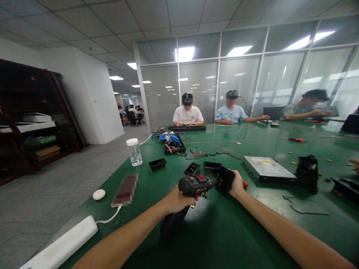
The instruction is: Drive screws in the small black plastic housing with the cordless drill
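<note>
My left hand is wrapped round the grip of a black electric screwdriver, whose nose points right. My right hand grips a small black plastic part held against the tool's tip, just above the green table. A red bit of something shows behind my right hand. Two small black plastic housings lie just beyond the tool.
A silver optical drive and a black block lie to the right. A clear jar, a black tray, a phone, a white earbud case and a power strip sit left. Three people work at the far edge.
</note>
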`<state>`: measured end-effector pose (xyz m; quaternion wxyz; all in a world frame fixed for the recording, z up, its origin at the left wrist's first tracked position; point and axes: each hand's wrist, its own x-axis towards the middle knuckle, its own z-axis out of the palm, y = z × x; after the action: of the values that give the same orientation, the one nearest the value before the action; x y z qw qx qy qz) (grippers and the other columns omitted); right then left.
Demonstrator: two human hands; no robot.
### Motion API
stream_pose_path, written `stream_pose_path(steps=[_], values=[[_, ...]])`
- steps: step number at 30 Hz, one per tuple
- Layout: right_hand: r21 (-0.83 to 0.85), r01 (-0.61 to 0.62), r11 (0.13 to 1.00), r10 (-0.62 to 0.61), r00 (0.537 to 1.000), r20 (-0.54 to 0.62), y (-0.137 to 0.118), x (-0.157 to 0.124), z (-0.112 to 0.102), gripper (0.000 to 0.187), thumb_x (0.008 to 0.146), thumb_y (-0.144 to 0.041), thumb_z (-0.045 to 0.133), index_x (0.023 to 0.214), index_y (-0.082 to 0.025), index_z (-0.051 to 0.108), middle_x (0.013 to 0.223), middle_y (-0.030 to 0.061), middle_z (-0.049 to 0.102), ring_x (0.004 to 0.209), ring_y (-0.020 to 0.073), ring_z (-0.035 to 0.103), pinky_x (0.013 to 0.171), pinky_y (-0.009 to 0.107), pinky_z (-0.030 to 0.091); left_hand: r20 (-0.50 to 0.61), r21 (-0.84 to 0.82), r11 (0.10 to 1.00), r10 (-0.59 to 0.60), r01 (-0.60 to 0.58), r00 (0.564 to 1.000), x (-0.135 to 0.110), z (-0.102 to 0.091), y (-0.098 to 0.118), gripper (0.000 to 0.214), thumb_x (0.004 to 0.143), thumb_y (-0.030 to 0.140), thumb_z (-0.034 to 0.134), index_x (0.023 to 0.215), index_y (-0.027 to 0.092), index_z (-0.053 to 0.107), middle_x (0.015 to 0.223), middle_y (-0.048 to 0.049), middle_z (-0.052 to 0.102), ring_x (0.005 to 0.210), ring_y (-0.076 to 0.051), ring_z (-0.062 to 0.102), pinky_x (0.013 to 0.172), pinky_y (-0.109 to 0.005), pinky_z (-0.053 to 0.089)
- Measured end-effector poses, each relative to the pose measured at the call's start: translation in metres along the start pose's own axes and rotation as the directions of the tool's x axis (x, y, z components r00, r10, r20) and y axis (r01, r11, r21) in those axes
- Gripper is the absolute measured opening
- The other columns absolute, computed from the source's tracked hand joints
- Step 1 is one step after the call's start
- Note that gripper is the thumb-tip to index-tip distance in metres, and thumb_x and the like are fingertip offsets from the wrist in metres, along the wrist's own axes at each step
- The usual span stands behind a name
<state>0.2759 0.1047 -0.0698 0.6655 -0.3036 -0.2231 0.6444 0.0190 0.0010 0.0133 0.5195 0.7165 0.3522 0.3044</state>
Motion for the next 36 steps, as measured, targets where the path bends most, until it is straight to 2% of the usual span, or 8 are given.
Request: stream_pose_path(steps=[10, 36], values=[[0.000, 0.009, 1.000, -0.009, 1.000, 0.001, -0.0001, 0.0008, -0.0011, 0.018, 0.066, -0.031, 0.044, 0.069, -0.021, 0.059, 0.055, 0.0010, 0.059, 0.048, 0.0183, 0.053, 0.047, 0.031, 0.042, 0.021, -0.005, 1.000, 0.021, -0.021, 1.000, -0.0002, -0.0007, 0.0031, 0.018, 0.058, 0.009, 0.055, 0.075, 0.012, 0.059, 0.075, -0.0019, 0.057, 0.072, -0.015, 0.052, 0.067, -0.027, 0.041], [0.009, -0.007, 1.000, 0.007, 1.000, -0.005, 0.0006, 0.0021, -0.0020, 0.019, 0.066, -0.031, 0.044, 0.073, -0.021, 0.059, 0.056, 0.0010, 0.059, 0.050, 0.0191, 0.055, 0.048, 0.032, 0.043, -0.001, 0.001, 1.000, -0.013, 0.013, 1.000, 0.0010, -0.0014, -0.0032, 0.020, 0.058, 0.011, 0.055, 0.078, 0.013, 0.060, 0.076, -0.0024, 0.059, 0.072, -0.015, 0.053, 0.068, -0.027, 0.041]])
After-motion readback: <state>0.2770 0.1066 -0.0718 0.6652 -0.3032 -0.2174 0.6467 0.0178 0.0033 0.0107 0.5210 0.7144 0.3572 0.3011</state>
